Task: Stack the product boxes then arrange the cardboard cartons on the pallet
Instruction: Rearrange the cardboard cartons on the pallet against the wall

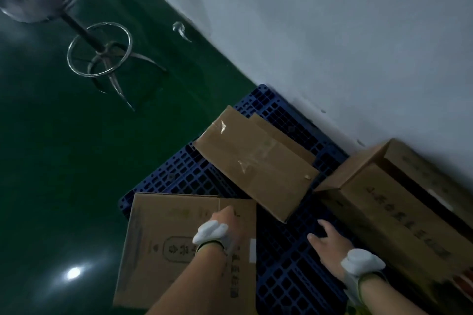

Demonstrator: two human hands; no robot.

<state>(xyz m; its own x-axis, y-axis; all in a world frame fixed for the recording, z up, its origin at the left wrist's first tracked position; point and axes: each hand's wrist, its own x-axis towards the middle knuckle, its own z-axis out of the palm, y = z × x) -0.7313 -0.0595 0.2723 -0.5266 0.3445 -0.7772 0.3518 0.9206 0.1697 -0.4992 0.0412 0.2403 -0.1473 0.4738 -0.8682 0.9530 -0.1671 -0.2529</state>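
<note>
A blue plastic pallet point(289, 271) lies on the floor against the wall. A printed cardboard carton point(163, 243) rests at its near left corner, and my left hand point(226, 220) grips the carton's far top edge. A taped plain carton point(256, 163) lies tilted in the pallet's middle. An open printed carton point(399, 212) stands at the right by the wall. My right hand point(323, 240) hovers over bare pallet between the cartons, fingers spread, holding nothing. Both wrists wear white bands.
Dark green glossy floor point(64, 174) spreads to the left. A stool with a chrome foot ring and legs point(102, 51) stands at the far left. A grey wall point(332, 33) runs behind the pallet. A clear plastic scrap point(180, 29) lies near the wall.
</note>
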